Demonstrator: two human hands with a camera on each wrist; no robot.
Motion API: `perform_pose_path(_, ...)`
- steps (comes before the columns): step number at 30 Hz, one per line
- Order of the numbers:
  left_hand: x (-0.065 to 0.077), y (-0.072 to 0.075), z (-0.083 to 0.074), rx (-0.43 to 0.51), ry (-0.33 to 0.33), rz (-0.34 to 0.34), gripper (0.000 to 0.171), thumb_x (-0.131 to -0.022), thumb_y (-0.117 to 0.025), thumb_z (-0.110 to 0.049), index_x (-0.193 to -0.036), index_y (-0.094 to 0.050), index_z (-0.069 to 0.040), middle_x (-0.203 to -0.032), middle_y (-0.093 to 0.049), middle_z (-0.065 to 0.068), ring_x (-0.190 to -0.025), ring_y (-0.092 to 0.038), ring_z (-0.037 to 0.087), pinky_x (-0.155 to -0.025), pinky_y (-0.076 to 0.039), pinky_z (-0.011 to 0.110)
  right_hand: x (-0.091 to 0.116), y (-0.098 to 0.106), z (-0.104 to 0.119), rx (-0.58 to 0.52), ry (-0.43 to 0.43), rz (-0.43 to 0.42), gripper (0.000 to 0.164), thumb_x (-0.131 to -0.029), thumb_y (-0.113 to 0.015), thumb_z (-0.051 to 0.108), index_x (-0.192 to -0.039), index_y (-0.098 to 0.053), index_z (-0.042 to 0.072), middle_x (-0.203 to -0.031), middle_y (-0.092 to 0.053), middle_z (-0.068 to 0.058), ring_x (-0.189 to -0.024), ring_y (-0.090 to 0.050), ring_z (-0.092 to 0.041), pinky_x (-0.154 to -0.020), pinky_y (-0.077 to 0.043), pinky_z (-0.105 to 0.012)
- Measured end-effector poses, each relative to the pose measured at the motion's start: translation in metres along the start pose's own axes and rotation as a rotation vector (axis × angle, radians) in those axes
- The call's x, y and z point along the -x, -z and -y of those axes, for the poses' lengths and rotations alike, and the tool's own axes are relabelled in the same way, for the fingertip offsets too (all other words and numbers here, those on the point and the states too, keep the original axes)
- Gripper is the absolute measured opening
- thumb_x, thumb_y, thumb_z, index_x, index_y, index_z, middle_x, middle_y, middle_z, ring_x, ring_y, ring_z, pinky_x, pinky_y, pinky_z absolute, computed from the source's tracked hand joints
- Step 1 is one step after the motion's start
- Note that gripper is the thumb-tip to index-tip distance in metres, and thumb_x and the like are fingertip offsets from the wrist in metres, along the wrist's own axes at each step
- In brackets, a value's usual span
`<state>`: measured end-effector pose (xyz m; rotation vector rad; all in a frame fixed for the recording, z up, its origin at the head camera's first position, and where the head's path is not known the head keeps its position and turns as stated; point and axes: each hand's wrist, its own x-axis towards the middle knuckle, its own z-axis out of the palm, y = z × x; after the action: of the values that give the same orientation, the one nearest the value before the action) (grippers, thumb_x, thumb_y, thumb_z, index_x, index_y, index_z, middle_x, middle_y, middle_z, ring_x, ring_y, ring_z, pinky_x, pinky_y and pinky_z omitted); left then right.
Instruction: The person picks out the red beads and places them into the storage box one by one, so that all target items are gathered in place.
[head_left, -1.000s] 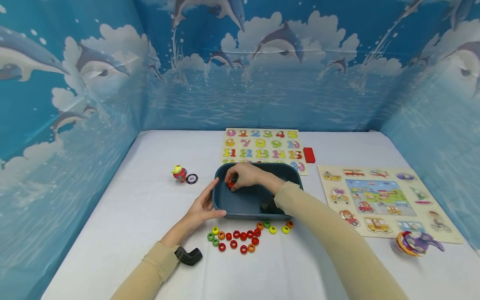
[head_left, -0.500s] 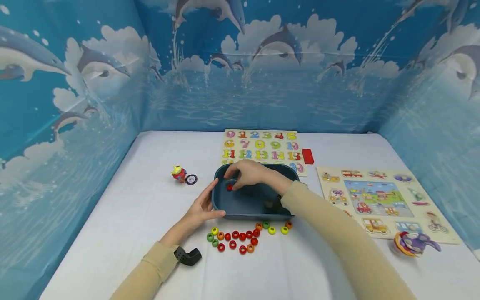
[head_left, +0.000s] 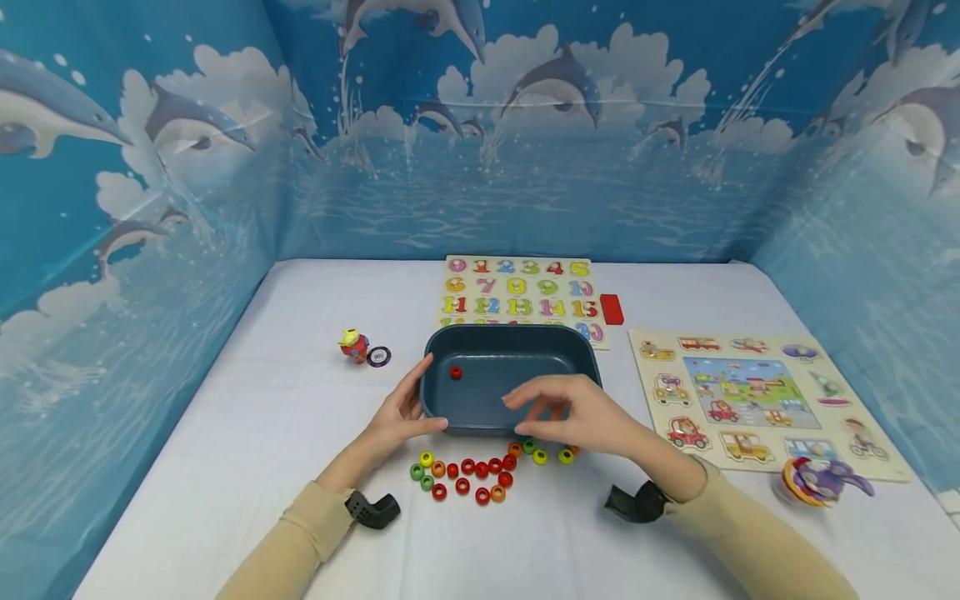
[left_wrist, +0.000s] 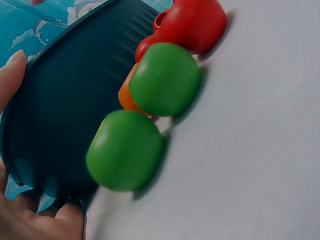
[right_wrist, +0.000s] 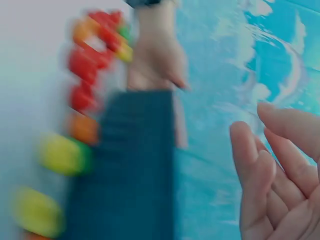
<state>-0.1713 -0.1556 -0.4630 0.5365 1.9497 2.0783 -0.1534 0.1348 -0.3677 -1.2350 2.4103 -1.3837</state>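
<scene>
A dark teal tray point(head_left: 513, 421) stands mid-table with one red bead point(head_left: 456, 372) in its left part. My left hand point(head_left: 401, 417) grips the tray's near left corner, thumb on the front rim and fingers along the left side; the left wrist view shows the tray point(left_wrist: 65, 100) between thumb and fingers. Over the tray's front right edge is my right hand point(head_left: 573, 412), fingers loosely bent with nothing between them, as the right wrist view of this hand point(right_wrist: 280, 175) confirms. Red, orange, green and yellow beads point(head_left: 482, 469) lie in a cluster before the tray.
Behind the tray lies a number puzzle board point(head_left: 517, 287), with a red block point(head_left: 611, 309) beside it. A vehicle puzzle board point(head_left: 768, 442) and a purple toy point(head_left: 821, 481) are on the right. At left are a small figure point(head_left: 353, 345) and a round chip point(head_left: 378, 357).
My right hand has let go of the red bead inside the tray and moved back right and toward me, over the front rim. The left hand keeps its place on the tray.
</scene>
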Motion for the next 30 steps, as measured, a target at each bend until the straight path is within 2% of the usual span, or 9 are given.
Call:
perform_pose_path(4, 0.001, 0.001, -0.001, -0.002, 0.0, -0.005, 0.09, -0.074, -0.072, -0.009, -0.144, -0.016, -0.021, -0.147, -0.01, -0.005, -0.134, -0.01, 0.019, -0.105, -0.019, 0.027, 0.024, -0.025, -0.013, -0.03, -0.036, 0.01, 0.026, -0.079, -0.068, 0.016, -0.105, -0.064, 0.018, -0.102, -0.063, 0.003, -0.067, -0.057, -0.005, -0.049, -0.049, -0.022)
perform_pose_path(8, 0.001, 0.001, -0.002, -0.008, 0.005, -0.007, 0.09, -0.075, -0.072, -0.009, -0.144, -0.016, -0.022, -0.147, -0.01, -0.007, -0.134, -0.011, 0.017, -0.104, -0.02, 0.027, 0.037, -0.046, -0.026, -0.027, -0.057, 0.023, 0.028, -0.08, -0.067, 0.016, -0.108, -0.063, 0.015, -0.11, -0.061, 0.001, -0.069, -0.057, -0.004, -0.051, -0.049, -0.021)
perform_pose_path(13, 0.0, -0.001, -0.001, -0.01, 0.004, -0.007, 0.09, -0.075, -0.072, -0.009, -0.144, -0.016, -0.022, -0.146, -0.011, -0.007, -0.134, -0.011, 0.016, -0.104, -0.02, 0.027, 0.044, -0.061, -0.038, 0.069, -0.063, -0.023, 0.03, -0.078, -0.07, 0.017, -0.107, -0.064, 0.015, -0.11, -0.06, 0.005, -0.069, -0.055, -0.001, -0.055, -0.049, -0.019)
perform_pose_path(17, -0.001, -0.002, 0.001, 0.015, 0.0, 0.002, 0.09, -0.074, -0.072, -0.009, -0.144, -0.016, -0.022, -0.147, -0.01, -0.005, -0.134, -0.011, 0.018, -0.105, -0.02, 0.028, 0.046, -0.068, -0.047, 0.16, -0.06, -0.064, 0.026, -0.077, -0.07, 0.017, -0.103, -0.067, 0.017, -0.105, -0.062, 0.008, -0.068, -0.052, 0.002, -0.057, -0.048, -0.016)
perform_pose_path(23, 0.0, -0.002, 0.002, -0.007, 0.001, -0.008, 0.09, -0.074, -0.073, -0.011, -0.144, -0.016, -0.022, -0.147, -0.01, -0.004, -0.134, -0.012, 0.019, -0.104, -0.021, 0.027, 0.047, -0.072, -0.05, 0.259, -0.024, -0.11, 0.022, -0.076, -0.07, 0.015, -0.098, -0.068, 0.02, -0.097, -0.062, 0.012, -0.066, -0.05, 0.003, -0.055, -0.045, -0.013)
perform_pose_path(30, 0.0, -0.002, 0.001, -0.008, 0.009, -0.009, 0.09, -0.074, -0.073, -0.011, -0.143, -0.017, -0.023, -0.147, -0.011, -0.006, -0.133, -0.013, 0.017, -0.103, -0.022, 0.024, 0.046, -0.071, -0.048, 0.327, -0.06, -0.089, 0.022, -0.075, -0.071, 0.021, -0.097, -0.067, 0.021, -0.092, -0.06, 0.014, -0.063, -0.048, 0.002, -0.052, -0.042, -0.012)
